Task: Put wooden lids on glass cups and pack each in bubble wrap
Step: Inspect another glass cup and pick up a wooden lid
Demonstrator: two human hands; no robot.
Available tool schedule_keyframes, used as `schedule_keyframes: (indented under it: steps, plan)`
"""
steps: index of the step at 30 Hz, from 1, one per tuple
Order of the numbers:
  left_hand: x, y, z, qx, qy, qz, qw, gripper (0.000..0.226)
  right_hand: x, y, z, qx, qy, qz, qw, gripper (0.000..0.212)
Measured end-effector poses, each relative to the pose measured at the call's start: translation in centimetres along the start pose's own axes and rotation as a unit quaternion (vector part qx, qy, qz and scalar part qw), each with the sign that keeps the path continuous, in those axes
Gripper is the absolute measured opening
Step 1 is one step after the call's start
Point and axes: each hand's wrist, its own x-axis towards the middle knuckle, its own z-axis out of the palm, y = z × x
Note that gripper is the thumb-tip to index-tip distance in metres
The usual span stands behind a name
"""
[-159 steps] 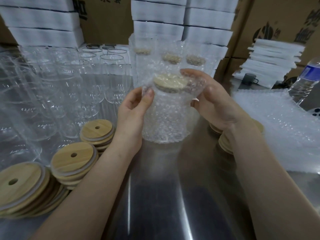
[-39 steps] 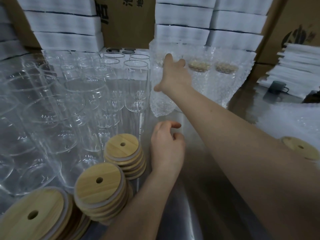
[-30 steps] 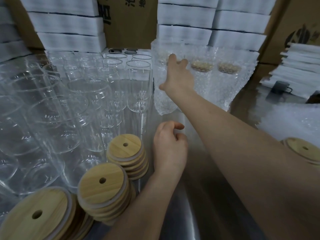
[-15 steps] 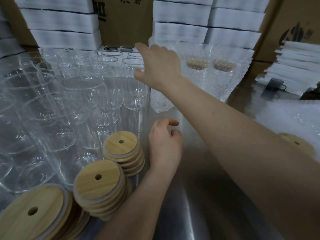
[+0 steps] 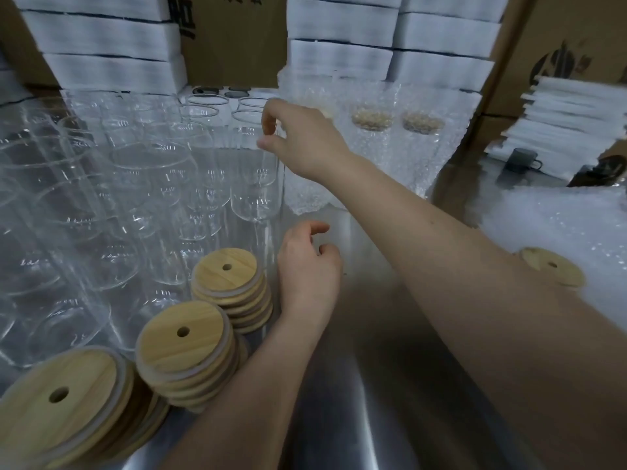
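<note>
On my left, glass cups (image 5: 142, 184) crowd the table (image 5: 373, 401), with three stacks of lids (image 5: 185, 351) in front of them. Behind, right of the bare ones, wrapped cups (image 5: 390, 140) stand in a row. On my right lies bubble wrap (image 5: 559, 225), one lid (image 5: 551, 266) on it. My left hand (image 5: 307, 269) is just right of the farthest stack; boxes (image 5: 234, 39) stand behind everything.

The right hand (image 5: 305, 144), arm outstretched, pinched the rim of a glass cup (image 5: 256, 184) standing next to the bubble-wrapped cups (image 5: 380, 140). The left hand (image 5: 308, 269) lay loosely curled, holding nothing, on the steel worktop (image 5: 373, 401), just beside a stack of wooden lids (image 5: 230, 283).
</note>
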Motion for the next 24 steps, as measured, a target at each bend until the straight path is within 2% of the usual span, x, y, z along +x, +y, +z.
schedule_keyframes:
  steps: [3,6,10,12,17,20,24]
  plan:
    - [0.0,0.0,0.0,0.008,0.006,-0.006,1.0,0.03,-2.1,-0.2,-1.7,0.076,0.029,-0.014,0.997,0.019]
    - [0.1,0.1,-0.1,0.02,0.014,-0.011,1.0,0.029,-4.2,-0.2,-3.6,0.176,0.076,-0.012,0.981,0.009]
    - [0.3,0.2,-0.4,0.005,0.026,-0.038,0.999,0.036,-7.1,0.7,-6.2,0.367,0.142,0.052,0.918,0.01]
    - [0.2,0.4,-0.5,-0.056,0.04,-0.056,0.996,0.046,-8.5,1.4,-6.5,0.428,0.163,0.078,0.885,0.013]
    - [-0.1,1.1,-0.6,-0.235,0.045,-0.041,0.97,0.044,-11.0,3.0,-4.6,0.46,0.244,0.135,0.843,0.014]
    - [-0.6,1.4,-0.6,-0.265,0.03,0.009,0.964,0.036,-11.7,3.9,-3.8,0.512,0.3,0.168,0.787,0.017]
    - [-0.7,1.4,-0.6,-0.293,0.002,0.016,0.956,0.029,-12.1,4.6,-2.8,0.508,0.346,0.178,0.768,0.021]
